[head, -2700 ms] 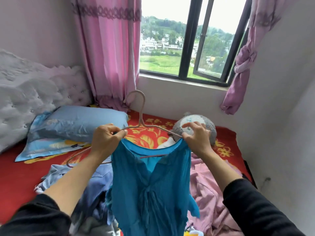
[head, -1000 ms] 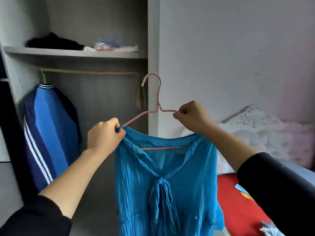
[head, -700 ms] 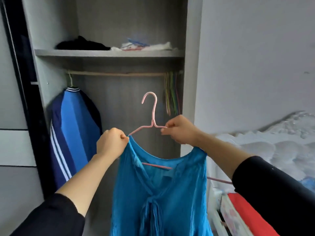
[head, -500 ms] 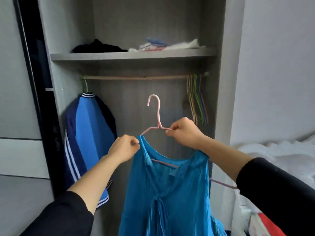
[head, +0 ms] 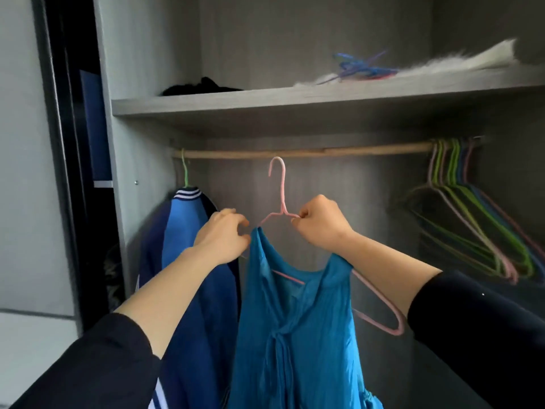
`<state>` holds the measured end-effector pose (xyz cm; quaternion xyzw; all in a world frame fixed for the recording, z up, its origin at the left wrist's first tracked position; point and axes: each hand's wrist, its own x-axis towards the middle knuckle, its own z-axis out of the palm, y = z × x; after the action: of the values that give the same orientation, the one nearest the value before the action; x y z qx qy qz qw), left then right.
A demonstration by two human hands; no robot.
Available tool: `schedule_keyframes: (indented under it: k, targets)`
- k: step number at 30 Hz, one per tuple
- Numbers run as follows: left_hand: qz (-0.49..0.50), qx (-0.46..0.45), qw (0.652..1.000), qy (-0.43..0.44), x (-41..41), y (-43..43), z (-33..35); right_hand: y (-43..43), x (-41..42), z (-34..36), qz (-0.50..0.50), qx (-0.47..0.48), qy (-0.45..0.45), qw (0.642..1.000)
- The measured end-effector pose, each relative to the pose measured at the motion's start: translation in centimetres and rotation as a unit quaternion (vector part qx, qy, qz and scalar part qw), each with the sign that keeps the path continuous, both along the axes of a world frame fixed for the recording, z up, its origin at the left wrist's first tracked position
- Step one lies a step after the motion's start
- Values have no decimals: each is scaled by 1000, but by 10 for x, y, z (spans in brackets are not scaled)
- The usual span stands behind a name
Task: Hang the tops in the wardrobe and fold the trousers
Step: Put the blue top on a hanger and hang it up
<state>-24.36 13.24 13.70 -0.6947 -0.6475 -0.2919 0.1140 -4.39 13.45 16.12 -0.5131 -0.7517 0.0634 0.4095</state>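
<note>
Gripping what? (checker)

My left hand (head: 221, 236) pinches the left shoulder of the crinkled teal fabric top (head: 295, 320). My right hand (head: 320, 222) is clenched round the neck of the thin pink wire hanger (head: 282, 187). (me)

Fault risk? (checker)

Hanger tilted, right arm bare outside the fabric: the top could slide off during hooking. It hangs crumpled, front tie dangling, between the blue striped jacket (head: 188, 231) and the spare coloured wire hangers (head: 466, 216), with its hook just beneath the wooden rail (head: 295, 153). (me)
</note>
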Motion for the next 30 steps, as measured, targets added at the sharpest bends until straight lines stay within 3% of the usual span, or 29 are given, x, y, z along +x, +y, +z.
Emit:
schedule_keyframes:
  k: [8,16,22,30]
  targets:
    - [22,54,998,-3,-104,88,53,79,-81,52,-58,44,31,997]
    - [37,102,993,-41,-140,150,88,141,-141,66,-55,57,58,995]
    - [34,79,996,-26,-164,182,101,172,-180,55,-20,18,128,991]
    - [17,122,992,-28,-170,186,98,187,-222,18,48,-68,244,966]
